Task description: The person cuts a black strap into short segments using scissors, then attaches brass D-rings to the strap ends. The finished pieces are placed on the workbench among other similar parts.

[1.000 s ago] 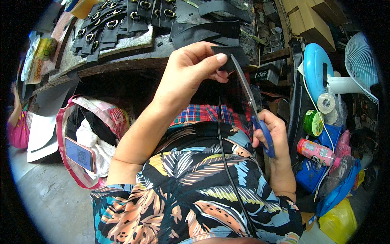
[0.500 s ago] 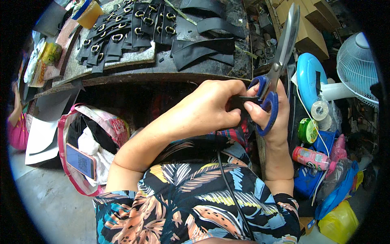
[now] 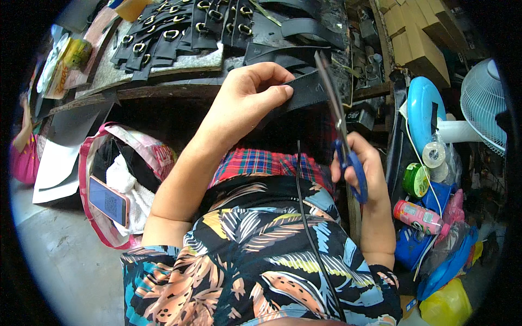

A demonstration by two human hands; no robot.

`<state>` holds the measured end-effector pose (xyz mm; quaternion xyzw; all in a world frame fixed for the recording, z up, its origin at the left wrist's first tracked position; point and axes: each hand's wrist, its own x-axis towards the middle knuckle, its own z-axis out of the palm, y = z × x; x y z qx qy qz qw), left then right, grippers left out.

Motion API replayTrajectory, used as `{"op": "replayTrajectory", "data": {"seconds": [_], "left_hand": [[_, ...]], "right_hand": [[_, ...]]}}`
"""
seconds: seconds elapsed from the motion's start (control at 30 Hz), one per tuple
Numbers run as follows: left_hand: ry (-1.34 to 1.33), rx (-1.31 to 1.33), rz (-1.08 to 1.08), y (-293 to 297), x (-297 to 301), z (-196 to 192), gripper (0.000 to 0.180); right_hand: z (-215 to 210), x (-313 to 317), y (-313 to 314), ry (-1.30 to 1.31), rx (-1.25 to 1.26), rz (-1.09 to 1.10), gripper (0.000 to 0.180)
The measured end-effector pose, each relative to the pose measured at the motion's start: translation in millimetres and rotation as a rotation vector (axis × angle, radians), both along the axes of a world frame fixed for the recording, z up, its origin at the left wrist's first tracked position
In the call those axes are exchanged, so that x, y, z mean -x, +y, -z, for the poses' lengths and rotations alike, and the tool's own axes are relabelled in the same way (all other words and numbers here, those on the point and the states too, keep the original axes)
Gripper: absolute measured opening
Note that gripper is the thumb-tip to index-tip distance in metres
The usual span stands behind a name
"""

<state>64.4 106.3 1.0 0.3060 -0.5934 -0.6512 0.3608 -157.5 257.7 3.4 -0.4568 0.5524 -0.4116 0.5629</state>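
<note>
Between thumb and fingers, my left hand [image 3: 253, 92] pinches the left part of a black stitched strap [image 3: 308, 93], leather-like with a small pale mark. My right hand [image 3: 368, 168] holds a pair of scissors [image 3: 338, 115] by its blue handles, blades pointing up. The blades stand right at the strap's right end; whether they touch it I cannot tell. Beyond, on the worktable, lie several black straps with metal buckles [image 3: 171, 36] and a few plain black straps [image 3: 311, 30].
The worktable's front edge [image 3: 179, 89] runs beyond my hands. To the left stands a pink-trimmed bag [image 3: 85, 179] with a phone [image 3: 109, 201] on it. A white fan [image 3: 484, 103], a blue round thing [image 3: 423, 108], a pink bottle [image 3: 418, 216] and cardboard boxes [image 3: 418, 51] crowd the right.
My hands have moved apart. The left hand went up with the strap, now plainly in view; the right hand lowered slightly, and the scissors now tilt left instead of right.
</note>
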Motion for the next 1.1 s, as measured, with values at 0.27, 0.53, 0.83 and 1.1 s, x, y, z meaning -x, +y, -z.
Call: {"op": "replayTrajectory", "data": {"seconds": [0.27, 0.53, 0.83, 1.1], "left_hand": [[-0.094, 0.097, -0.055, 0, -4, -2, 0.020], [-0.120, 0.258, -0.044, 1, -6, -3, 0.019], [-0.142, 0.277, -0.027, -3, -4, 2, 0.025], [0.012, -0.096, 0.047, -3, -3, 8, 0.024]], "right_hand": [[1, 11, 23, -0.007, -0.118, -0.128, 0.047], [-3, 10, 26, -0.005, -0.152, -0.097, 0.045], [-4, 10, 22, -0.082, -0.193, -0.086, 0.057], [-3, 7, 23, -0.125, -0.172, -0.079, 0.053]]}}
